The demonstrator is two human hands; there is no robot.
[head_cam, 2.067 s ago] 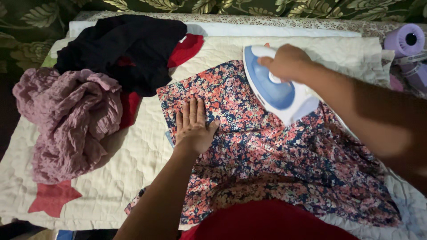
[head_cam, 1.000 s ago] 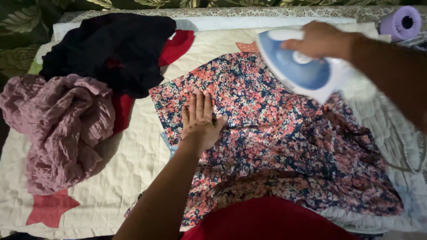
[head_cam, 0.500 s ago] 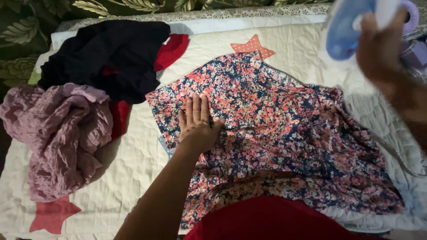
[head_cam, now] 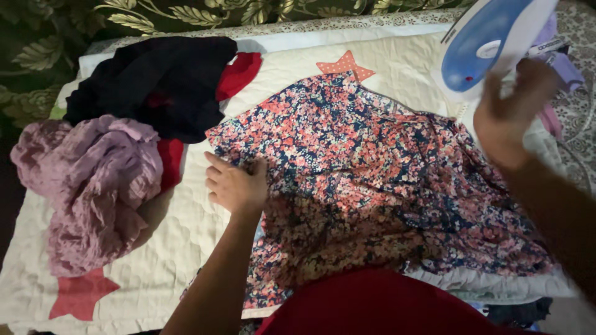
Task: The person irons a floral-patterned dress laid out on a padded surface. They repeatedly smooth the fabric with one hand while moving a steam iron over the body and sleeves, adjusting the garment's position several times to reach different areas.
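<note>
A floral garment [head_cam: 372,180] in navy, pink and red lies spread on a cream quilted pad [head_cam: 186,223]. My left hand [head_cam: 234,183] is at the garment's left edge, fingers curled onto the fabric. A blue and white iron [head_cam: 490,43] stands tilted on its heel at the far right corner. My right hand [head_cam: 512,111], blurred, hovers just below the iron with its fingers spread; none of them is around the handle.
A crumpled mauve cloth [head_cam: 93,180] lies at the left, with a black garment [head_cam: 155,80] and a red cloth [head_cam: 239,71] behind it. Red star patches [head_cam: 344,65] mark the pad. The iron's cord [head_cam: 577,161] trails at the right. My red clothing [head_cam: 372,307] fills the bottom edge.
My right hand lifted the iron off the garment, carried it to the far right corner and let go. My left hand slid from flat on the fabric to its left edge and curled.
</note>
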